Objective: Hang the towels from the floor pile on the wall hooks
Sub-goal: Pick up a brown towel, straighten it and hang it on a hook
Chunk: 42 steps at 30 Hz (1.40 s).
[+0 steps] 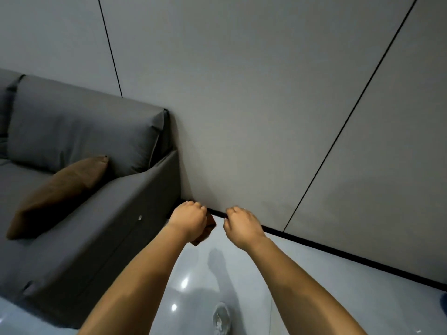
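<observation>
My left hand is curled around a small bunched brown towel, which shows only as a dark patch below and right of the fist. My right hand is held out beside it, a little apart, with fingers curled; nothing shows in it. Both hands are raised in front of the grey panelled wall, near its base. No hooks and no floor pile are in view.
A grey sofa stands against the wall on the left, with a brown cushion on its seat. A dark skirting strip runs along the wall's foot. A glossy pale floor lies below, with one shoe visible.
</observation>
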Available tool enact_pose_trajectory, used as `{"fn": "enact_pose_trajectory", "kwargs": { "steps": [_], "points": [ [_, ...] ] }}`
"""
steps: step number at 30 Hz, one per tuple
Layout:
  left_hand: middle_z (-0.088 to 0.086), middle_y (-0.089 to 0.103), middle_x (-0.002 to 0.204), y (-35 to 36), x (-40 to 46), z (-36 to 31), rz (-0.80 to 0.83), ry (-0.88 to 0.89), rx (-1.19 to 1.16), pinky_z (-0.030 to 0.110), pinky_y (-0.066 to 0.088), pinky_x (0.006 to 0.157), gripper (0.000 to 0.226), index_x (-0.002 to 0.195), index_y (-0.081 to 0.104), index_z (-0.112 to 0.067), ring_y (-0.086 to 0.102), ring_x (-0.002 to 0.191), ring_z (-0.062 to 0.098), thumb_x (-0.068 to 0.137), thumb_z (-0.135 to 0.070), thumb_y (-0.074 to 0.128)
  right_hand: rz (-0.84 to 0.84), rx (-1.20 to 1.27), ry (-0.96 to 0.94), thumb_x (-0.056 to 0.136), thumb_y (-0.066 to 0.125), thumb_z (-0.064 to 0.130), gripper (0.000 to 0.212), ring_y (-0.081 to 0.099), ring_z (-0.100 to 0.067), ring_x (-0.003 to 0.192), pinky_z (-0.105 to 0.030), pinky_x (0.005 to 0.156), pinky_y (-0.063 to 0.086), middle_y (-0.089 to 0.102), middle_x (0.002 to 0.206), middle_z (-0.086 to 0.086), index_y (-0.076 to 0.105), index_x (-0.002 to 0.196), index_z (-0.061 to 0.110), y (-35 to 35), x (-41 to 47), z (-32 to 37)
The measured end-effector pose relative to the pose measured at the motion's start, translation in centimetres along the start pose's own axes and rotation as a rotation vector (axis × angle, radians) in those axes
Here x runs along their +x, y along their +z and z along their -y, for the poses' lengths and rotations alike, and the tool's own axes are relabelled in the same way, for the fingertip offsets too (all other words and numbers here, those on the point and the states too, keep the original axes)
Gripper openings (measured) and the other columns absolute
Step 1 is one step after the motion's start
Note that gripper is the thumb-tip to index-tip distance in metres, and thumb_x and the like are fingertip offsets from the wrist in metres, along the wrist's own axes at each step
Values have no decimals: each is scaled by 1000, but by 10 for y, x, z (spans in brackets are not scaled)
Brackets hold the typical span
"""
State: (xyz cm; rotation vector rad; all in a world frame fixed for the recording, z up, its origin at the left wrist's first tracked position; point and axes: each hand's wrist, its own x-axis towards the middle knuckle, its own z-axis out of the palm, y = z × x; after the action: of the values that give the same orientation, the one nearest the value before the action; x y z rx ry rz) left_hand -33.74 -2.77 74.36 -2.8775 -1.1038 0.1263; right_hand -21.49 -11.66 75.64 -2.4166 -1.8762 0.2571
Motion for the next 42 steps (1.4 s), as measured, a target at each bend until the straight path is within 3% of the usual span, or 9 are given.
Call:
{"fn": "enact_pose_trajectory", "kwargs": {
  "steps": [14,21,25,27,29,33,38,40,42],
  "points": [
    [8,58,112,92,211,73,36,-135,-211,27,36,92,31,115,55,-7,52,106,25,99,-24,35,66,42,-47,98,36,19,31,51,-26,110,-30,91,38,54,121,-10,51,122,7,72,265,-73],
    [7,57,114,244,249,118,237,-133,-133,28,38,97,27,118,55,-10,53,107,24,95,-16,42,89,112,-67,96,39,15,39,48,-25,120,-28,103,34,52,131,-10,46,133,5,221,334,-87],
    [4,66,77,361,269,119,193,-178,-155,24,53,68,25,81,69,-14,62,71,20,62,-23,83,92,24,-59,76,72,16,44,64,-28,102,-32,93,47,66,113,-13,63,117,2,348,343,-100],
    [11,62,115,416,273,112,299,-227,-212,28,44,97,33,116,61,-11,58,107,25,86,-26,63,99,-8,-50,47,90,23,54,71,-22,81,-29,78,53,73,93,-8,74,96,7,406,348,-108],
    [9,36,147,490,278,107,331,-190,-166,33,17,115,44,141,36,-10,30,137,27,100,-24,37,70,-30,-36,38,93,25,57,72,-22,76,-30,73,54,74,87,-7,75,90,9,475,354,-117],
    [10,24,153,610,299,120,354,-163,-40,36,7,117,47,146,27,-10,17,143,28,101,-24,34,70,-23,-44,41,92,26,57,72,-23,79,-32,74,53,74,92,-7,75,94,10,603,374,-126],
    [7,38,145,708,350,136,178,-239,-49,30,18,114,42,140,35,-15,32,135,23,100,-27,35,-21,-2,-209,42,91,18,51,70,-22,76,-32,75,55,72,86,-6,74,90,11,694,432,-133],
    [7,38,145,733,366,145,166,-204,-35,30,17,114,42,140,36,-15,31,135,24,100,-29,35,-59,1,-212,64,80,17,37,64,-21,85,-25,82,51,66,94,-4,69,98,12,699,464,-136],
    [11,31,149,747,384,160,197,-92,92,36,11,116,48,144,30,-12,24,140,28,99,-24,38,-84,26,-133,91,50,19,29,53,-21,107,-26,91,41,55,117,-4,54,120,13,699,497,-140]
  ]
}}
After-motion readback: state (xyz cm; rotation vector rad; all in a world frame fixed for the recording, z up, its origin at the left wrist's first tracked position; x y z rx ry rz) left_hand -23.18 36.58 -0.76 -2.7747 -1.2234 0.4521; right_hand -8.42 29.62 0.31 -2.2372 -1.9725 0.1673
